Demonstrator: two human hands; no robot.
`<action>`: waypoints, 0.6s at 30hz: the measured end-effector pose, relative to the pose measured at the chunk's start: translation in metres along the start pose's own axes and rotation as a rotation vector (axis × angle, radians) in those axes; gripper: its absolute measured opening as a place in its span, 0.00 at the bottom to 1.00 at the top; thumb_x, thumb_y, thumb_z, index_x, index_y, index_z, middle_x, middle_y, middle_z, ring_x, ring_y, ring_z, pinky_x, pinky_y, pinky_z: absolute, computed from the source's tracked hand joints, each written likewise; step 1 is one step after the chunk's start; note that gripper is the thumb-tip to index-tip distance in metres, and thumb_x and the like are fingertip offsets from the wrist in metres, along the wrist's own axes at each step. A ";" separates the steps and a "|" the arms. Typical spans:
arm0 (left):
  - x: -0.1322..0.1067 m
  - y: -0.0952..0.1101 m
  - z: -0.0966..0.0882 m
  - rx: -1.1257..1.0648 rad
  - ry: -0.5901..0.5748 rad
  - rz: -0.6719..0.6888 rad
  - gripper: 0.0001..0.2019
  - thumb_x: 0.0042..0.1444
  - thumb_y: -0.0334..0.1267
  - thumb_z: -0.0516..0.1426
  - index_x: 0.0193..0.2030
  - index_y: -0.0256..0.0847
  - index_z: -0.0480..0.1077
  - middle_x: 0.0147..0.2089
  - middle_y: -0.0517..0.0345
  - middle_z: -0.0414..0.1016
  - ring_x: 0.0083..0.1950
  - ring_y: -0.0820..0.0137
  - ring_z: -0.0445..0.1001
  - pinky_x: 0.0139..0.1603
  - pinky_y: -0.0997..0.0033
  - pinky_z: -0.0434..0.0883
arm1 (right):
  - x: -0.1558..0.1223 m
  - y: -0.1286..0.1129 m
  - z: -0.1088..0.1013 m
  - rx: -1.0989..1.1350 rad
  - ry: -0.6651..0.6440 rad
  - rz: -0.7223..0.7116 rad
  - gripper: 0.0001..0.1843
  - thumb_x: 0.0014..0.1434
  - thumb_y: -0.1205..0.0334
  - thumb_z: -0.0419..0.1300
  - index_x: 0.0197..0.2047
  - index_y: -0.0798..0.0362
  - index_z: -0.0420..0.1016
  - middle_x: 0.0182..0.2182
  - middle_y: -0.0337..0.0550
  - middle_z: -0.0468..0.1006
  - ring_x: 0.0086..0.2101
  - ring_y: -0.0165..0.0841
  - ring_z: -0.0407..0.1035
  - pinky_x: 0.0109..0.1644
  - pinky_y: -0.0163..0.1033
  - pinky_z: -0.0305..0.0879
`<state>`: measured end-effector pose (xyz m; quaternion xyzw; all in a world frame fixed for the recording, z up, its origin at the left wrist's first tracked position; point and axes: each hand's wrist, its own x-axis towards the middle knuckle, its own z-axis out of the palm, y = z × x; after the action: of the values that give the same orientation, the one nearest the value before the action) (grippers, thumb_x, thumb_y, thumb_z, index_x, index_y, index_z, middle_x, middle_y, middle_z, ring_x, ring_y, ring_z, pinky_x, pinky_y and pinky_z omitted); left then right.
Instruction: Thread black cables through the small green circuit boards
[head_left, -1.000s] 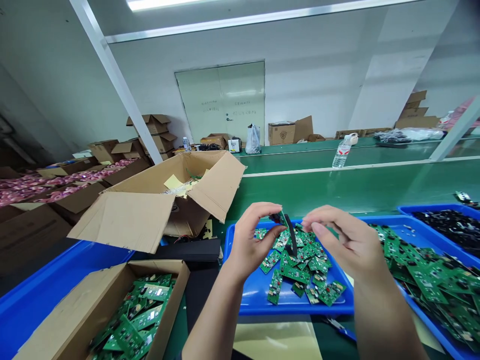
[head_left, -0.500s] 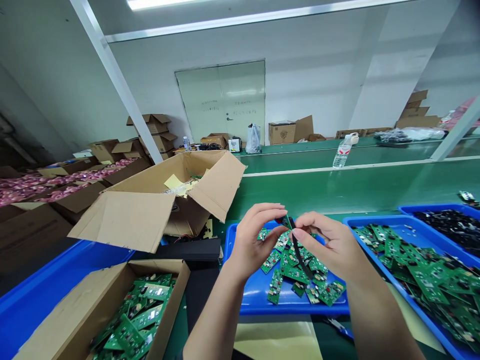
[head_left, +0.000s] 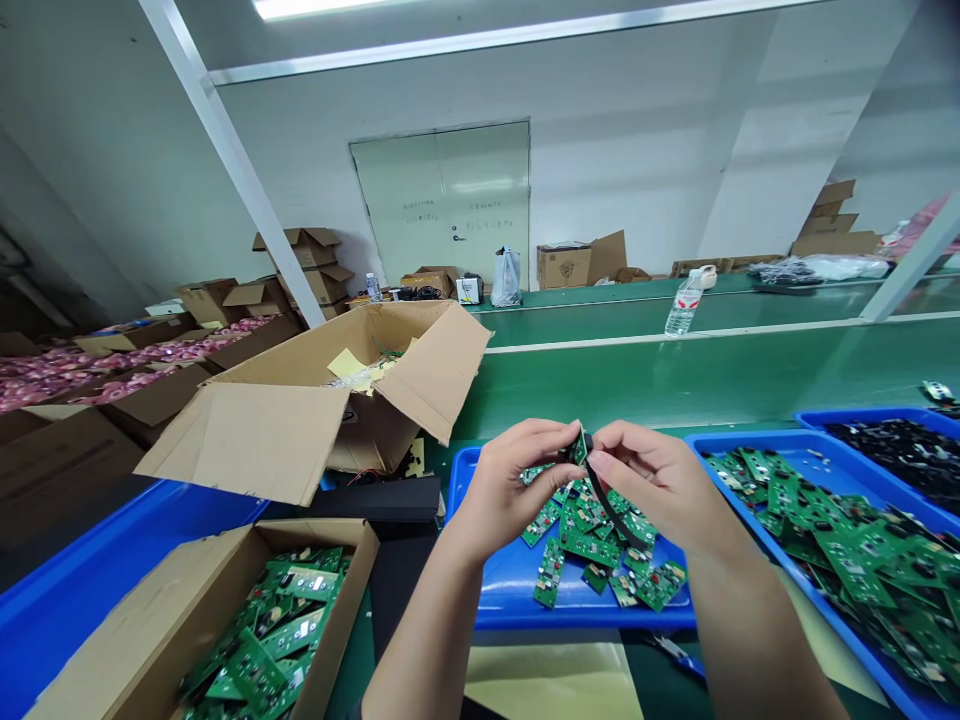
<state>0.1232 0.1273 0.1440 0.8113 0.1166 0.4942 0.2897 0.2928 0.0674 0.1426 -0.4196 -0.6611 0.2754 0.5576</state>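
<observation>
Over the blue tray (head_left: 585,622), my left hand (head_left: 514,480) pinches a small green circuit board (head_left: 580,448) between thumb and fingers, the board standing nearly on edge. My right hand (head_left: 652,475) is closed on a thin black strip (head_left: 616,522) at the board's right side. From its fingertips the strip curves down toward the tray. A dark part shows at the board's edge, but the fingers hide how strip and board meet. Loose green circuit boards (head_left: 585,540) lie in the tray beneath both hands.
At the right stand a blue tray of circuit boards (head_left: 840,520) and another of black parts (head_left: 900,455). A cardboard box of boards (head_left: 360,570) sits front left, a larger open carton (head_left: 262,440) behind it. Blue-handled pliers (head_left: 679,655) lie near the front. A water bottle (head_left: 684,305) stands farther back.
The circuit board has turned more upright in my left hand. My right fingers have closed in on its edge, and the strip's free end has swung right.
</observation>
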 end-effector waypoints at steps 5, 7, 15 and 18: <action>0.000 0.010 0.004 -0.094 -0.019 -0.244 0.17 0.60 0.36 0.59 0.56 0.41 0.72 0.46 0.49 0.76 0.46 0.67 0.77 0.39 0.74 0.78 | 0.003 -0.002 0.005 -0.228 0.080 -0.060 0.08 0.62 0.61 0.55 0.32 0.51 0.71 0.24 0.36 0.73 0.25 0.28 0.68 0.29 0.30 0.65; 0.001 0.014 0.006 -0.078 -0.031 -0.319 0.17 0.60 0.35 0.57 0.57 0.41 0.71 0.46 0.50 0.76 0.46 0.67 0.77 0.36 0.76 0.77 | 0.003 -0.004 0.007 -0.308 0.095 -0.064 0.08 0.62 0.62 0.54 0.31 0.51 0.70 0.24 0.37 0.74 0.25 0.29 0.68 0.29 0.31 0.65; 0.004 0.010 0.019 0.047 0.072 -0.350 0.13 0.59 0.32 0.53 0.49 0.40 0.74 0.46 0.50 0.72 0.41 0.70 0.75 0.33 0.75 0.74 | 0.007 0.000 0.014 -0.439 0.197 -0.121 0.06 0.58 0.64 0.54 0.30 0.51 0.70 0.25 0.39 0.77 0.26 0.32 0.72 0.32 0.35 0.69; 0.003 0.005 0.022 0.110 0.091 -0.314 0.13 0.60 0.31 0.52 0.48 0.40 0.73 0.42 0.52 0.74 0.42 0.69 0.74 0.35 0.75 0.73 | 0.008 0.003 0.019 -0.438 0.251 -0.075 0.08 0.58 0.62 0.55 0.28 0.51 0.70 0.24 0.40 0.77 0.25 0.32 0.73 0.31 0.36 0.69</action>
<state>0.1432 0.1168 0.1413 0.7745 0.2819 0.4721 0.3127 0.2749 0.0782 0.1401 -0.5365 -0.6458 0.0507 0.5409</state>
